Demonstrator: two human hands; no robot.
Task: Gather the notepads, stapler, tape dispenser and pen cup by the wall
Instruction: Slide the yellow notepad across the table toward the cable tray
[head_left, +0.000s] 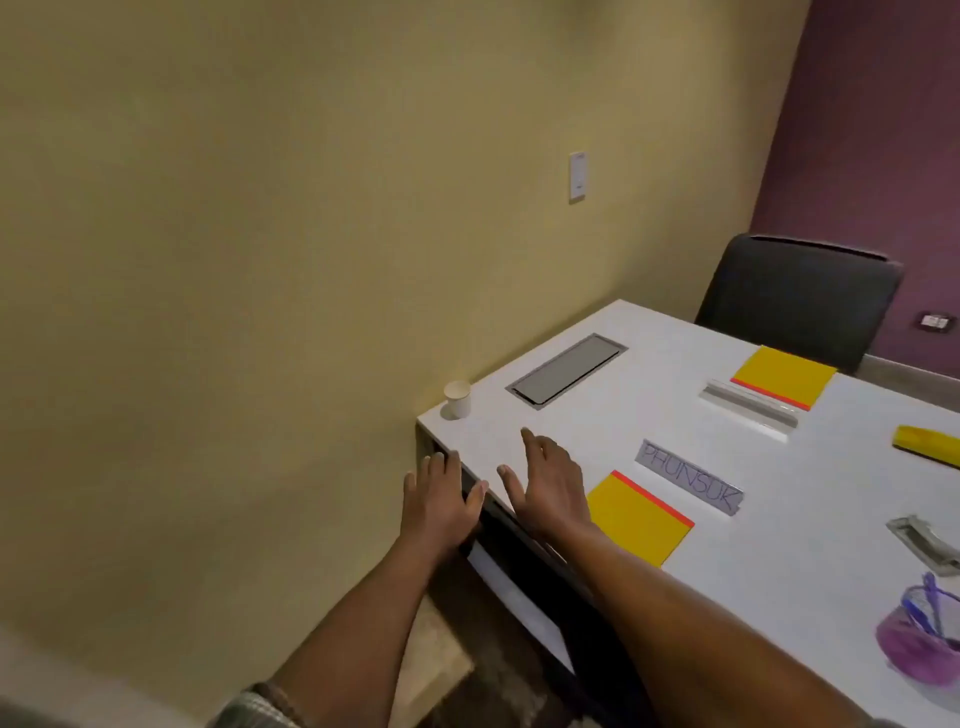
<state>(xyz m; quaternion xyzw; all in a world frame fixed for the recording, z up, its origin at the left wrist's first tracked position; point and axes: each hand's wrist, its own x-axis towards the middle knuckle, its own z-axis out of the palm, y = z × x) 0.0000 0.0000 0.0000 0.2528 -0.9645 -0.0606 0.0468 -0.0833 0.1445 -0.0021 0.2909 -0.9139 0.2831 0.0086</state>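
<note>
On the white table (675, 431) lies a yellow notepad with a red edge (636, 517), just right of my right hand (545, 488). A second yellow notepad (784, 376) lies at the far side near the chair. A third yellow item (930, 443) is cut off at the right edge. The purple mesh pen cup (919, 634) with pens stands at the lower right. A silvery object (924, 543) lies above it; I cannot tell what it is. My left hand (441, 499) rests open on the table's near corner edge. Both hands hold nothing.
A small paper cup (458, 399) stands at the table corner by the beige wall. A grey cable hatch (566, 370) is set into the tabletop. Two clear name stands (688, 483) (750, 408) sit mid-table. A dark chair (795, 296) is at the far end.
</note>
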